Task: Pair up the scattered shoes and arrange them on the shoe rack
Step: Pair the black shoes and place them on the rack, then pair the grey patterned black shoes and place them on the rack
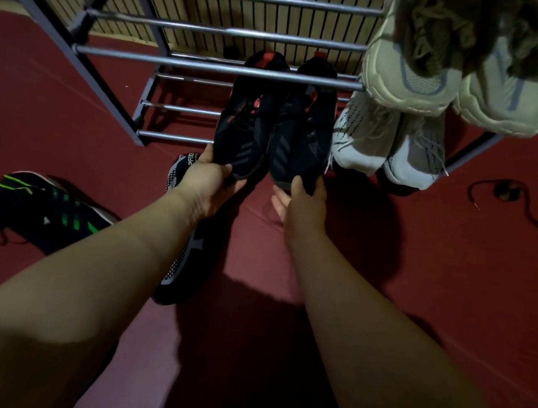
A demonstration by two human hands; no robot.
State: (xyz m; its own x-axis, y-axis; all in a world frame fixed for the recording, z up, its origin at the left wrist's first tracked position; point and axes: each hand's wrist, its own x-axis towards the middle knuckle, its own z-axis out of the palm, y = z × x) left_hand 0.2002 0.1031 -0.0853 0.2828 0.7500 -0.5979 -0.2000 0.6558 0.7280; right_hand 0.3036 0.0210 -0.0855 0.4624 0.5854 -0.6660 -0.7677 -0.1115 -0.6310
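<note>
Two black shoes with red accents lie side by side on the lower tier of the metal shoe rack (188,62), toes toward me. My left hand (206,186) grips the toe of the left black shoe (244,132). My right hand (300,199) holds the toe of the right black shoe (300,142). A white pair (389,148) sits to their right on the same tier. A cream chunky pair (429,78) rests on the upper tier at the right.
On the dark red floor (76,120) lie a black shoe with green stripes (54,211) at the left and a black-and-white dotted shoe (181,261) partly under my left forearm. A black cable (503,201) lies at the right. A slatted wall stands behind the rack.
</note>
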